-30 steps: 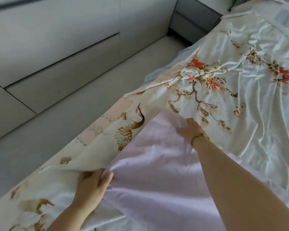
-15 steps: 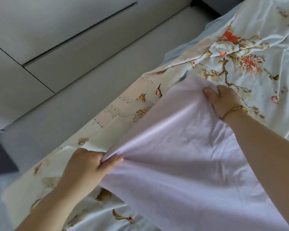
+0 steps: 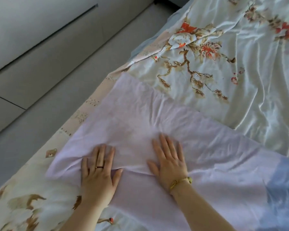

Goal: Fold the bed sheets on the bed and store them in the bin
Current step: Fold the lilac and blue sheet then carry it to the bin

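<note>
— Pressing flat, are they, both hands?

— Yes. The left hand (image 3: 98, 170), low and left of centre, lies palm down with fingers spread on the pale lilac sheet (image 3: 140, 117); it grips nothing. A dark ring (image 3: 99, 167) sits on one finger.

— And the other?

— The right hand (image 3: 169, 160), just right of centre, is likewise splayed open and flat on the same cloth, holding nothing. A gold bracelet (image 3: 181, 181) circles its wrist.

— Where does the lilac sheet lie?

— It fills the lower middle of the frame, running up to a corner near the centre and out toward the lower right edge. A fold line crosses it between the two hands, and creases fan upward from the fingertips.

— What is under it?

— A white floral sheet (image 3: 215, 67) with orange blooms and brown branches, rumpled, covering the upper right and showing again at the lower left. Its peach patterned border (image 3: 83, 114) follows the bed's edge diagonally.

— Beyond that?

— Grey floor (image 3: 60, 90) across the left, and pale cabinet fronts (image 3: 23, 27) in the upper left corner. No bin shows that I can tell.
</note>
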